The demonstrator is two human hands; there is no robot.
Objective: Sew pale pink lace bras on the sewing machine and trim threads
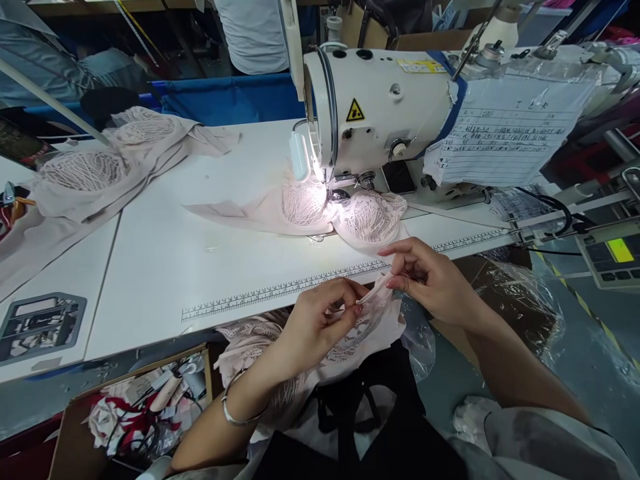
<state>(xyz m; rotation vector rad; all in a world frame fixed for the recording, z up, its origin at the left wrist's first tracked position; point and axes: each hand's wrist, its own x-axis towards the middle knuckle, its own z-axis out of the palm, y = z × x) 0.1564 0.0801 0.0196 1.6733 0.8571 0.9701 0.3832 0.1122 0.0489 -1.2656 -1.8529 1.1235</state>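
Note:
My left hand (327, 320) pinches the edge of a pale pink lace bra piece (350, 343) that hangs over the table's front edge above my lap. Close by on the right, my right hand (425, 277) pinches the same edge between thumb and fingers. A short stretch of the fabric runs between the two hands. Beyond them, a pink lace bra (370, 217) lies under the lit needle of a white sewing machine (380, 107), its left side trailing across the tabletop. The lower part of the held piece is partly hidden by my left forearm.
More pink bra pieces (85, 170) lie at the table's left. A printed ruler strip (285, 290) runs along the front edge. Below left stands a cardboard box (75, 427) of scraps. A phone (399, 177) rests by the machine, and a control panel (613, 253) is at right.

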